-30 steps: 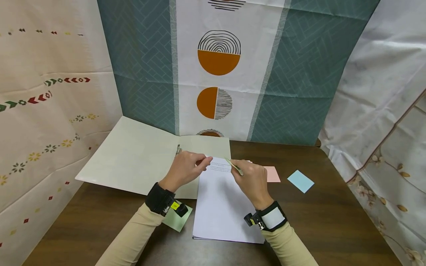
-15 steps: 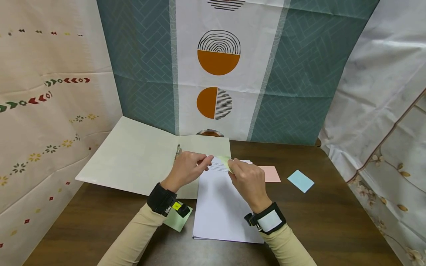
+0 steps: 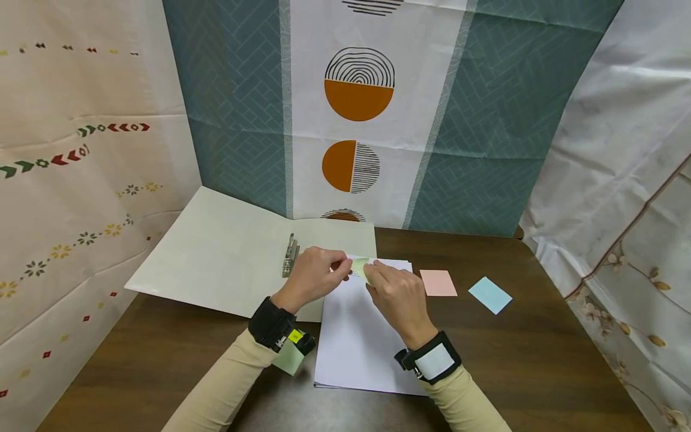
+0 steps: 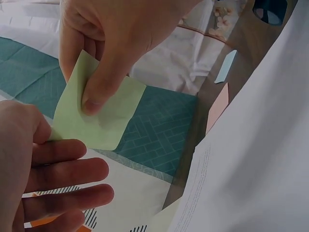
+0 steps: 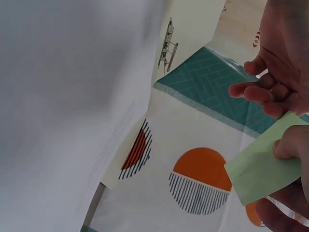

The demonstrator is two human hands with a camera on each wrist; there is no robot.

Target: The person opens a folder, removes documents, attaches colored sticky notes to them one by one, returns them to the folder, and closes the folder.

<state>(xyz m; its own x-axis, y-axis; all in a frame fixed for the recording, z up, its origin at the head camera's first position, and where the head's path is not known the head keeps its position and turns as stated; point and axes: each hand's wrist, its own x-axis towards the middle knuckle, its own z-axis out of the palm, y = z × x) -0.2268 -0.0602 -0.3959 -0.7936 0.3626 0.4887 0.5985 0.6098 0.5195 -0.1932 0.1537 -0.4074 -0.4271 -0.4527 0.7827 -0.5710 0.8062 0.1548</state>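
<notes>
A light green sticky note (image 4: 116,123) is held up between both hands, above the top part of a stack of white paper (image 3: 361,336). My right hand (image 3: 399,294) pinches it, with the thumb lying across its face in the left wrist view. At the note's opposite corner, the thumb and index finger of my left hand (image 3: 315,273) pinch it, while the other fingers are spread apart in that view. Several lines of small print show near the top of the paper, partly covered by the note and hands.
An open white folder (image 3: 227,258) with a metal clip (image 3: 290,255) lies behind the paper at the left. A green note (image 3: 288,360) sits under the left wrist. Pink (image 3: 438,283) and blue (image 3: 490,295) notes lie right on the wooden table (image 3: 540,360). Cloths hang around.
My left hand has moved slightly right and taken the note's corner. The note in my right hand has turned to stretch towards the left hand. The head view has shifted a little.
</notes>
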